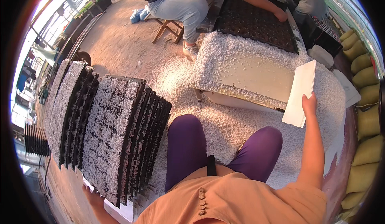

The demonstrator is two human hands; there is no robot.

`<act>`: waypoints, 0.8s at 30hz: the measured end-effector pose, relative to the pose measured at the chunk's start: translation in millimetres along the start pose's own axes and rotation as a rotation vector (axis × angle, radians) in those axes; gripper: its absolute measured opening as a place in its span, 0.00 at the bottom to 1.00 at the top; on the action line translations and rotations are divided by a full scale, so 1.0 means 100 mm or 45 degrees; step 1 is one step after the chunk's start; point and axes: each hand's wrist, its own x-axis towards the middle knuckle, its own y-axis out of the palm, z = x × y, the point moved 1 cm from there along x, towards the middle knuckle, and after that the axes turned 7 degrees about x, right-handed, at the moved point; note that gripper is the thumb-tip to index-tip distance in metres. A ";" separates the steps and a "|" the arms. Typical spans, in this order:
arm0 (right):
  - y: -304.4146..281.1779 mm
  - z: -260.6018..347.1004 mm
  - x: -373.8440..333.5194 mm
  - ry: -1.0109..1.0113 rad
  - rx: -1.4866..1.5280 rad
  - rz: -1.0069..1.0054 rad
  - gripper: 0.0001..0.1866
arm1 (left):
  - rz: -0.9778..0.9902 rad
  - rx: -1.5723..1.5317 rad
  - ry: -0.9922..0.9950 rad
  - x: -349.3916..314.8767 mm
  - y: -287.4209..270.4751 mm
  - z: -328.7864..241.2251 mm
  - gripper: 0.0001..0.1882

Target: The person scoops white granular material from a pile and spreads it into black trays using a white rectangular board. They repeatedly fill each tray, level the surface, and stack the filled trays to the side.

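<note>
The lower edge is filled by an orange top (232,200), above which two knees in purple trousers (186,143) are spread apart. At lower left, the left hand (94,198) is held beside the bottom end of stacked black trays (108,135) coated with white granules; the fingers are partly spread, but whether anything is gripped cannot be told. A flat white board (300,91) is clasped in the right hand (309,105), the thumb laid on its face and the fingers hidden behind. The board is tilted upward at the near right corner of a pale table (256,73), whose rim is heaped with white granules (216,55). Beyond, dark trays (256,23) are reached over by a co-worker (180,13) seated on a wooden stool (160,31). Farther off, another person (309,2) is seen at upper right, and yellowish sacks (368,123) are lined along the right side.
</note>
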 end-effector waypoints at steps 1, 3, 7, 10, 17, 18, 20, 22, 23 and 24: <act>-0.03 -0.02 -0.04 0.006 0.121 0.041 0.18 | -0.081 0.023 0.243 0.16 -0.09 -0.15 0.33; -0.10 -0.26 0.00 0.056 0.355 0.063 0.18 | -0.082 0.049 0.727 0.21 0.05 -0.44 0.33; -0.27 -0.90 -0.06 0.316 0.695 -0.064 0.18 | 0.312 0.078 1.356 -0.68 1.23 -0.90 0.27; -0.24 -1.24 -0.33 0.488 1.067 -0.315 0.20 | 0.714 0.359 1.585 -1.27 2.21 -0.85 0.16; -0.21 -2.39 -1.89 0.910 1.014 -0.829 0.27 | 1.750 1.008 1.554 -2.66 4.72 0.50 0.21; -0.14 -2.43 -2.19 1.031 1.065 -0.836 0.28 | 1.899 1.038 1.401 -2.68 5.02 0.70 0.18; -0.02 -2.41 -2.78 1.333 0.951 -0.984 0.30 | 1.973 1.053 0.872 -2.88 5.53 1.07 0.16; 0.17 -2.78 -3.52 1.447 0.999 -1.108 0.31 | 2.033 0.937 0.485 -3.09 6.03 1.44 0.18; 0.21 -2.69 -3.66 1.590 0.876 -1.115 0.31 | 2.017 0.859 0.355 -3.12 6.27 1.60 0.17; 0.22 -2.56 -3.75 1.733 0.743 -1.107 0.31 | 1.986 0.782 0.224 -3.12 6.50 1.73 0.16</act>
